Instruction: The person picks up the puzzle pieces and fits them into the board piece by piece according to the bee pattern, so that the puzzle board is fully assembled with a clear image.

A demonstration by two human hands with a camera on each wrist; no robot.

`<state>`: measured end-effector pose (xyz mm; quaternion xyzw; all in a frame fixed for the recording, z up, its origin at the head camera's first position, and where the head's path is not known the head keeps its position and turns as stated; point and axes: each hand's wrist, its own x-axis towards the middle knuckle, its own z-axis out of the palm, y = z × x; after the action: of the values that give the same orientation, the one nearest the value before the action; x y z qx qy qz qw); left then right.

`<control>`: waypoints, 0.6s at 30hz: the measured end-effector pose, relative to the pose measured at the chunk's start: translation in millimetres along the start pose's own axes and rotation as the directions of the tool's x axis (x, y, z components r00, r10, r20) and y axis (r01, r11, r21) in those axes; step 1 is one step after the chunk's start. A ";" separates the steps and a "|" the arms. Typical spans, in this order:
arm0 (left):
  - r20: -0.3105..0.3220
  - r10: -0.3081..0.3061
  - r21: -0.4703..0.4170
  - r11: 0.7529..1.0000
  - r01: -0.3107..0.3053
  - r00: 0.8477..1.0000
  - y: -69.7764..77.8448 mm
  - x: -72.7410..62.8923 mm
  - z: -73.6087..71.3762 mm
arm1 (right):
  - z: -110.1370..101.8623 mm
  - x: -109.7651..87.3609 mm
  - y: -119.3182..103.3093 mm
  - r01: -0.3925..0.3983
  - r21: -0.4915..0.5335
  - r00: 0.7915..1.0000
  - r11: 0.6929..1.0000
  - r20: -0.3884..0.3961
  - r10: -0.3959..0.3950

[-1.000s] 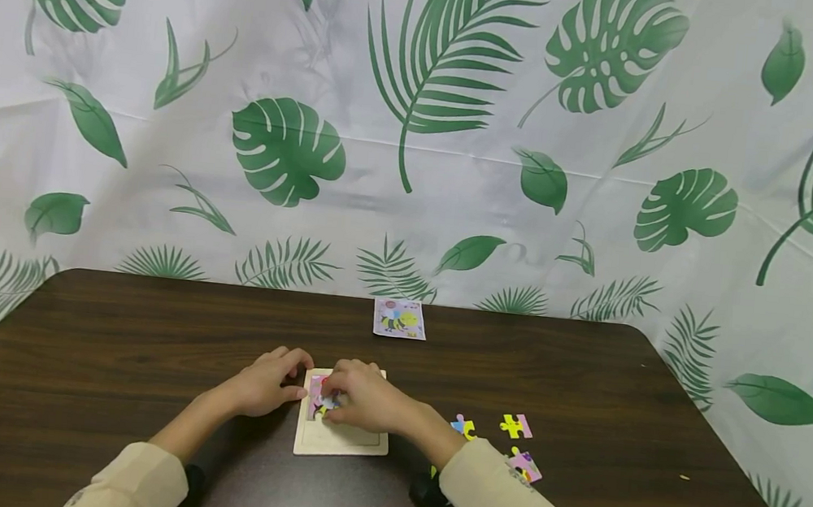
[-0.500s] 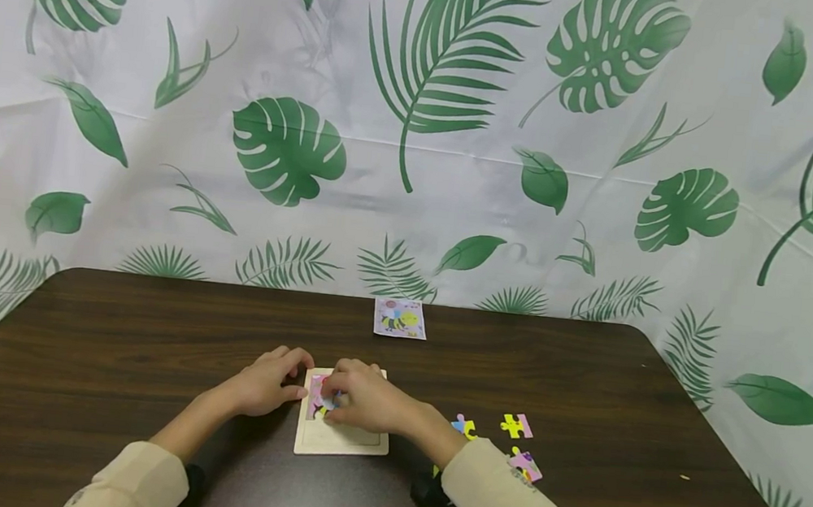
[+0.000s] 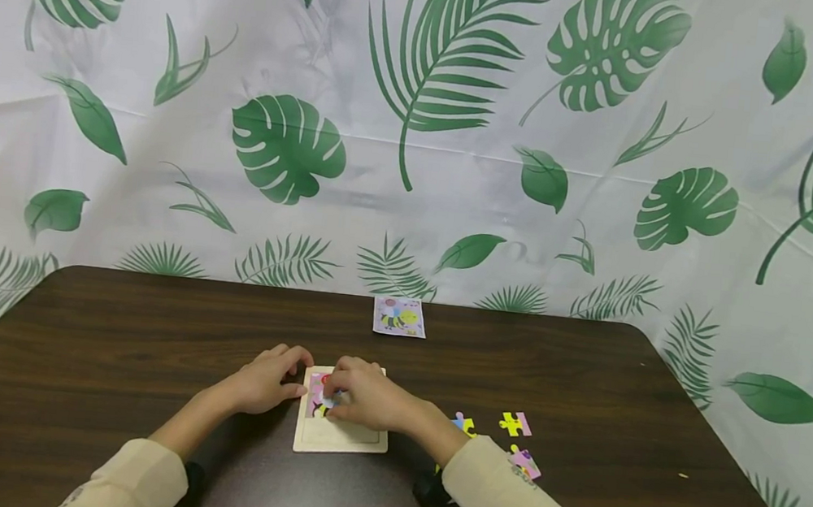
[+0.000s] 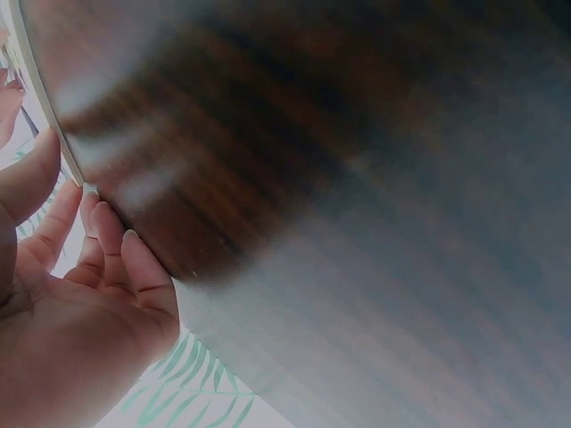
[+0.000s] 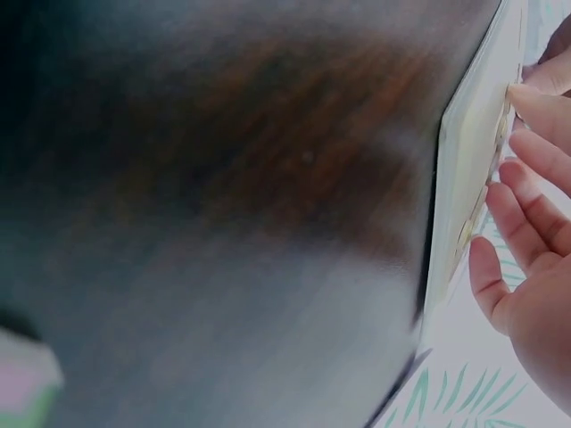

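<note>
A pale wooden puzzle board (image 3: 340, 443) lies on the table, with pink picture pieces (image 3: 315, 396) in its upper left. At its left edge, the thumb and index finger of my left hand (image 3: 263, 383) touch the frame, the fingers loosely bent. My right hand (image 3: 372, 397) reaches over the board and pinches a puzzle piece (image 3: 342, 398) beside the pink ones; the fingers hide most of it. In the left wrist view, the left thumb and index finger meet the board's rim (image 4: 40, 85). The right wrist view has the right fingertips (image 5: 500, 201) close along the board's face (image 5: 455, 187).
Loose puzzle pieces lie to the right: a yellow and pink one (image 3: 515, 424), a pink one (image 3: 524, 462) and a blue and yellow one (image 3: 464, 424), partly behind the right forearm. A bee picture card (image 3: 399, 317) lies at the table's back edge, before a leaf-patterned cloth (image 3: 455, 209).
The right fingers have shifted very slightly to the right, showing a little more of a red patch on the pieces. The left hand keeps its place at the board's edge.
</note>
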<state>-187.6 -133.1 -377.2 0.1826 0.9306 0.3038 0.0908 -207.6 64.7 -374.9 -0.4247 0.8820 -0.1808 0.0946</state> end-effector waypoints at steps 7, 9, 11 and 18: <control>0.003 0.003 0.005 1.000 -0.003 1.000 0.7 -0.4 -0.8 | -1.3 -0.5 -1.3 -0.006 0.002 1.000 1.000 0.004 0.006; 0.003 -0.001 0.006 1.000 0.001 1.000 1.3 -0.8 -1.2 | -2.1 -0.9 -1.8 -0.002 0.017 1.000 1.000 0.004 0.002; 0.004 -0.007 0.010 1.000 0.007 1.000 1.2 -0.8 -1.2 | -3.0 -1.4 -1.8 0.006 0.023 1.000 1.000 0.004 -0.007; 0.005 0.000 0.009 1.000 0.000 1.000 0.1 0.5 -0.2 | -14.3 -7.7 0.2 0.047 0.085 0.999 0.995 0.001 -0.047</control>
<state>-188.1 -133.0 -376.9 0.1838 0.9317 0.2993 0.0924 -207.6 74.3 -361.8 -0.4411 0.8632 -0.2198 0.1099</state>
